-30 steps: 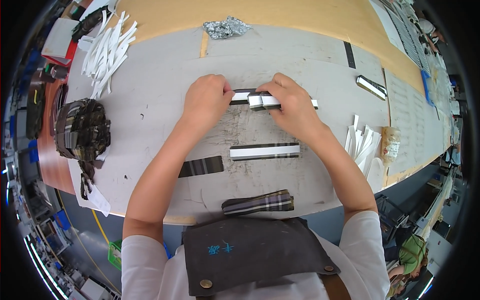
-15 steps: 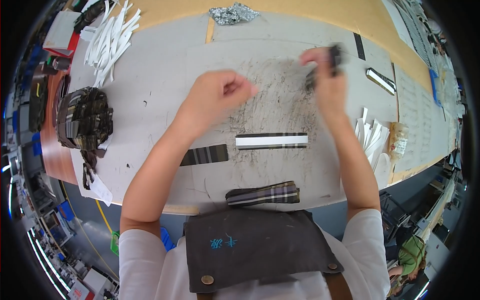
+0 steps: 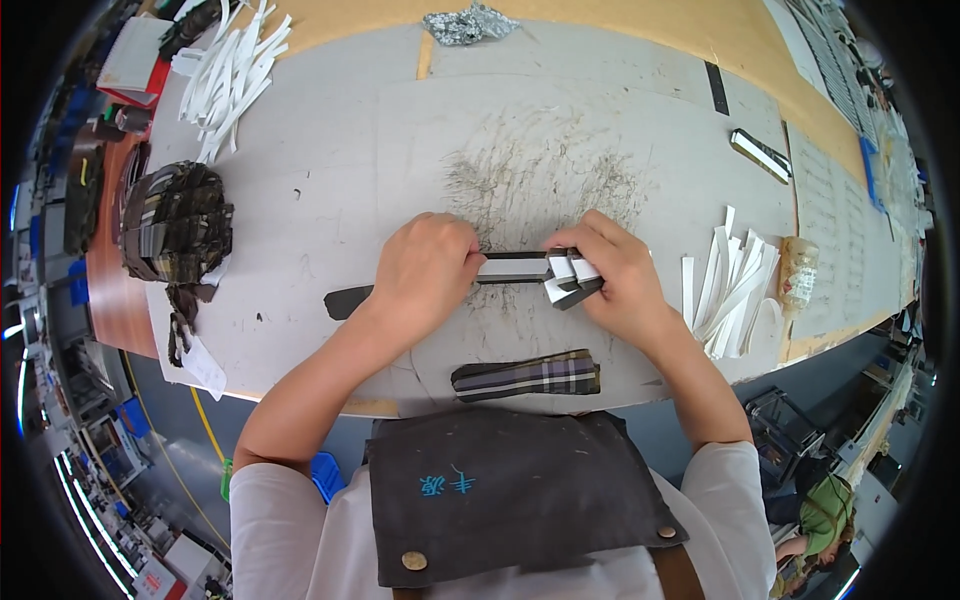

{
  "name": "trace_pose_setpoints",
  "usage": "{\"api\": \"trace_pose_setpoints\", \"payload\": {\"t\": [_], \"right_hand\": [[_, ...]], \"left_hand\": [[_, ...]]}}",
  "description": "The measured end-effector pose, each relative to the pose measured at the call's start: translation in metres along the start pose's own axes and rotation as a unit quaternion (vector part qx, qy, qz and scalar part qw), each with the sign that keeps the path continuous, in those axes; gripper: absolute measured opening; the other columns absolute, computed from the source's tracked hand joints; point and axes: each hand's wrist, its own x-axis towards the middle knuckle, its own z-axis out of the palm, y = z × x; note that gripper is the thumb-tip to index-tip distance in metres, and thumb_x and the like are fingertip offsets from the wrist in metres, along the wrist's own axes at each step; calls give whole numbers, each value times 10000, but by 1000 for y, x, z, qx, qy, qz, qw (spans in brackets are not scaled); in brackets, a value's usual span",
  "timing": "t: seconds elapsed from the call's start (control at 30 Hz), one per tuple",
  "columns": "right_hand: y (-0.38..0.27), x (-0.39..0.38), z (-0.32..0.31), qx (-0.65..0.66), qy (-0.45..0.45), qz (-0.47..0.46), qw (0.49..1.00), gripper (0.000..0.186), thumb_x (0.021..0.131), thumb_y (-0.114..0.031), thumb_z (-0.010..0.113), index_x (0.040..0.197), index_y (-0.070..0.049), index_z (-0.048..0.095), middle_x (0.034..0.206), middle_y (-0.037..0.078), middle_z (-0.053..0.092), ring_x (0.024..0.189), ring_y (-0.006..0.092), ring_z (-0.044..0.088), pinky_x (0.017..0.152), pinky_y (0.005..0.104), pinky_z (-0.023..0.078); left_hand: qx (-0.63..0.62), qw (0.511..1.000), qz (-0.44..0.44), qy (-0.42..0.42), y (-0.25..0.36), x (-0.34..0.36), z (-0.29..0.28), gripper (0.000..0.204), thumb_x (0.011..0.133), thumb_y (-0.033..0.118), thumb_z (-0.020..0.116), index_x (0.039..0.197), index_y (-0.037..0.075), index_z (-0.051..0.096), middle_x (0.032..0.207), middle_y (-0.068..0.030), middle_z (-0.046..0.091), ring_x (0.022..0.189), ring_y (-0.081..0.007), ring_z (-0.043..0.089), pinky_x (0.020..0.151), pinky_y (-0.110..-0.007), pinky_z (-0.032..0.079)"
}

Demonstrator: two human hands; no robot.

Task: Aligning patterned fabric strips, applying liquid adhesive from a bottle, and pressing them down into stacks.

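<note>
My left hand (image 3: 428,262) is closed, its thumb and finger pinching the left end of a dark fabric strip (image 3: 512,282) faced with a white strip (image 3: 510,269). My right hand (image 3: 618,275) is wrapped round a small bundle of folded dark-and-white fabric strips (image 3: 568,276), which covers the right end of the flat strip. A plain dark fabric strip (image 3: 346,302) lies on the table, partly hidden beneath my left wrist. Close to my body sits a folded bundle of plaid strips (image 3: 525,376).
White strips lie in heaps at the far left (image 3: 235,75) and right (image 3: 735,290). A tied plaid fabric roll (image 3: 175,222) sits on the left. A bottle (image 3: 797,272), a folded strip (image 3: 760,156) and crumpled foil (image 3: 470,25) stand around the grey table surface (image 3: 330,150).
Both hands have come down and closer together onto the white-faced strip, which has shifted slightly away from me. My right hand has brought the bundle from the far right to it.
</note>
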Motion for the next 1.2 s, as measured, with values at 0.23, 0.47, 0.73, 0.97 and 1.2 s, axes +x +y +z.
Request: {"api": "trace_pose_setpoints", "payload": {"t": [0.23, 0.47, 0.73, 0.97, 1.2], "right_hand": [[-9, -6, -5, -44, -10, 10, 999, 406, 552, 92, 590, 932, -48, 621, 789, 95, 515, 736, 297, 559, 611, 370, 464], [-5, -20, 10, -121, -52, -56, 990, 453, 512, 48, 658, 960, -8, 624, 863, 104, 526, 799, 286, 571, 707, 377, 484], [-3, -31, 20, -118, -52, -81, 988, 681, 445, 50, 689, 1119, -33, 633, 788, 74, 477, 730, 254, 526, 649, 359, 453], [-1, -34, 22, -116, -42, -77, 989, 685, 450, 50, 684, 1127, -35, 631, 795, 76, 475, 737, 255, 519, 643, 352, 436], [-1, -33, 23, -123, -34, -82, 988, 683, 448, 55, 674, 1123, -40, 633, 794, 77, 477, 734, 257, 522, 636, 352, 431]], "left_hand": [[50, 997, 13, 61, 4, -11, 6, 59, 742, 31, 667, 773, 15, 620, 748, -108, 610, 768, -298, 588, 664, -411, 475], [57, 997, 16, 59, 9, -10, 11, 68, 741, 22, 670, 787, 16, 620, 769, -110, 617, 773, -298, 589, 681, -402, 483], [63, 995, 2, 79, 14, -18, 8, 91, 743, 30, 682, 802, 7, 617, 748, -104, 611, 750, -279, 587, 649, -386, 467], [25, 998, -17, 60, 10, -15, 8, 90, 740, 18, 686, 799, 10, 619, 732, -103, 610, 712, -263, 589, 638, -380, 468], [43, 996, -28, 75, 12, -15, 10, 74, 766, 50, 677, 767, 6, 619, 711, -101, 614, 689, -259, 593, 618, -362, 468]]}}
